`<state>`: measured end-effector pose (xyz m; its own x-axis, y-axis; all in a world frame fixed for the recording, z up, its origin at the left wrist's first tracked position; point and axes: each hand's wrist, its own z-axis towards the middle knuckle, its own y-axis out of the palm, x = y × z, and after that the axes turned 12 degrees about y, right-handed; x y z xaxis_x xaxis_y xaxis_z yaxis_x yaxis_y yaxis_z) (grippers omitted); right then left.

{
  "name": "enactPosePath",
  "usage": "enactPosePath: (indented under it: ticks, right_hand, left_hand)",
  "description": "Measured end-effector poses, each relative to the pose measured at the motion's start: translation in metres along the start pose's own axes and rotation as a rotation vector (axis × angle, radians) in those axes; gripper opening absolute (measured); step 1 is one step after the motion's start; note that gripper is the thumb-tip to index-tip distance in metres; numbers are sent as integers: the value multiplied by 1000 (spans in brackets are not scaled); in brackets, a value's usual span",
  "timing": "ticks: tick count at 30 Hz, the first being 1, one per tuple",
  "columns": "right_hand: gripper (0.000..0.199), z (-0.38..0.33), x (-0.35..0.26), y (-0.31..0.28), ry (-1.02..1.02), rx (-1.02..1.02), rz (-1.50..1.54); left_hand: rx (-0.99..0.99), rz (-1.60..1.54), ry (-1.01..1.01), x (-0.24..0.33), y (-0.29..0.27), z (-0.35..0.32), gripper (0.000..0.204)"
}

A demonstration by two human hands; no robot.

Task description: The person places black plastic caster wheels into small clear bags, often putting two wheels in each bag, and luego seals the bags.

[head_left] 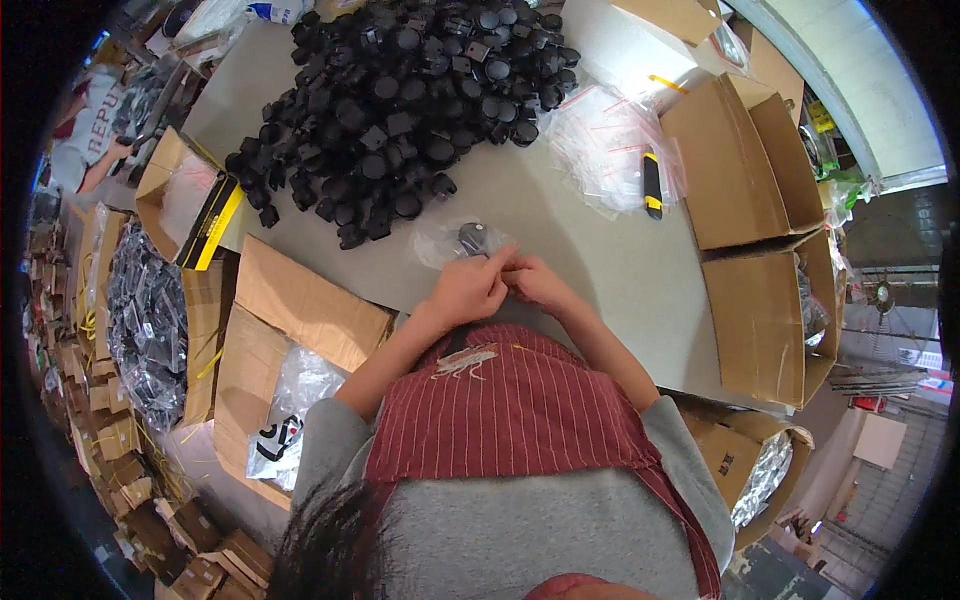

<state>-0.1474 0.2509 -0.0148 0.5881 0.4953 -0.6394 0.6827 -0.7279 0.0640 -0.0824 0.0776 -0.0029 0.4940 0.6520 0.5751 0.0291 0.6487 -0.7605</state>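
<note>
Close in front of my body, my left hand (468, 289) and my right hand (538, 283) meet at the near edge of a small clear plastic bag (432, 245). A dark round-topped part (472, 237) shows inside or under the film, just beyond the left fingers. Both hands are closed at the bag's edge, the left index finger reaching across to the right fingertips. Exactly how the fingers pinch the film is partly hidden. Beyond them rises a large heap of similar black plastic parts (400, 100) on the grey table (600, 290).
Flat clear bags (600, 140) lie at the far right, a yellow-and-black utility knife (652, 185) on them. Open cardboard boxes (735, 170) line the right edge. At left stand a small box (165, 200), an open carton (300, 305) and a big bag of packed parts (148, 325).
</note>
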Motion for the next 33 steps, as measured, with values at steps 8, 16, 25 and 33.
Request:
enactPosePath:
  ticks: [8, 16, 25, 33]
  right_hand:
    - [22, 23, 17, 10, -382, 213, -328]
    - [31, -54, -34, 15, -319, 505, -815]
    - [49, 7, -26, 10, -1040, 474, -1167]
    - [28, 29, -27, 40, -1113, 682, -1056]
  left_hand:
    - [17, 58, 74, -2, -9, -8, 58]
    - [209, 220, -51, 8, -17, -43, 56]
    - [117, 368, -192, 0, 6, -53, 32]
    - [234, 306, 175, 3, -1, -45, 19]
